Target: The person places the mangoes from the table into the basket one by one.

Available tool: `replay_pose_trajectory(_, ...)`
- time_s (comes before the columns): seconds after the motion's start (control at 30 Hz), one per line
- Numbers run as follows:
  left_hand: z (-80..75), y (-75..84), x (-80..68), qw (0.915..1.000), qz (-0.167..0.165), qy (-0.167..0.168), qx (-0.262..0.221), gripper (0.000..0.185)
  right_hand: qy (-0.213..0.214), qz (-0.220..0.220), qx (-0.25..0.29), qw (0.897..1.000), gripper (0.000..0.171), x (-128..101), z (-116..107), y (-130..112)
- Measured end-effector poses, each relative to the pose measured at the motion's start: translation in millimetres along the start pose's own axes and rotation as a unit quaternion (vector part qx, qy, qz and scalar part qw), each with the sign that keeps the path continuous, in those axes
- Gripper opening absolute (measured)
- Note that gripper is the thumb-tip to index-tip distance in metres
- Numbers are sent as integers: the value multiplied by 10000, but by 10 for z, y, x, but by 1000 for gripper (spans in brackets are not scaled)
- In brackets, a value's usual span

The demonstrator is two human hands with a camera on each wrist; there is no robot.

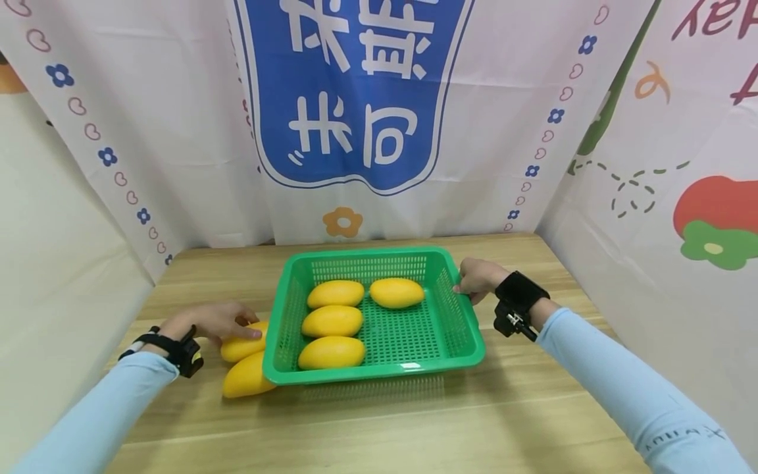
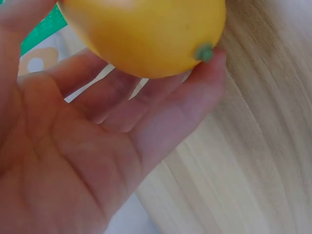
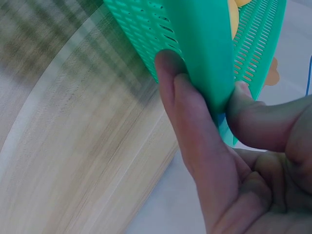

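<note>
My left hand (image 1: 220, 320) grips a yellow mango (image 1: 239, 347) just left of the green basket (image 1: 379, 374). In the left wrist view the fingers curl behind this mango, whose green stem end (image 2: 204, 52) faces the camera. A second loose mango (image 1: 244, 379) lies nearer the front, partly hidden by the basket's left rim. My right hand (image 1: 478, 276) pinches the basket's right rim, thumb on the inner side and fingers outside, as the right wrist view shows. Inside the basket are several mangoes, with three in a column at left and one mango (image 1: 397, 293) at the back middle.
The basket stands over a wood-grain table (image 1: 379, 434), its mesh shadow falling along the front. A white printed cloth (image 1: 497, 131) with a blue emblem (image 1: 355, 92) hangs behind the table. More cloth walls close off both sides.
</note>
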State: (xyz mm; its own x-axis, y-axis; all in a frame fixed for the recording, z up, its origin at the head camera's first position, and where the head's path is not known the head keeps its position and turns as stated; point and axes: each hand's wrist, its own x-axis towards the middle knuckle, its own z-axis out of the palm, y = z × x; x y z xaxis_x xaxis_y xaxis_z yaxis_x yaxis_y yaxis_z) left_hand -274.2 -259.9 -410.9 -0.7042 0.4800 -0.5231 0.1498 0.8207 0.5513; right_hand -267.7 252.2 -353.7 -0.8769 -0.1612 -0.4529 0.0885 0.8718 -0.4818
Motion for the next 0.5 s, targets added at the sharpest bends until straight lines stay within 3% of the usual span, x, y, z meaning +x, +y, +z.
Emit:
replay_pose_trajectory(0.3, 22, -81, 43, 9997, 119, 98, -169, 55, -45, -12, 6, 10000, 21, 20, 32, 6)
replay_pose_trajectory(0.5, 15, -96, 15, 9992, 117, 350, -160, 69, -30, -42, -44, 10000, 21, -6, 21, -4)
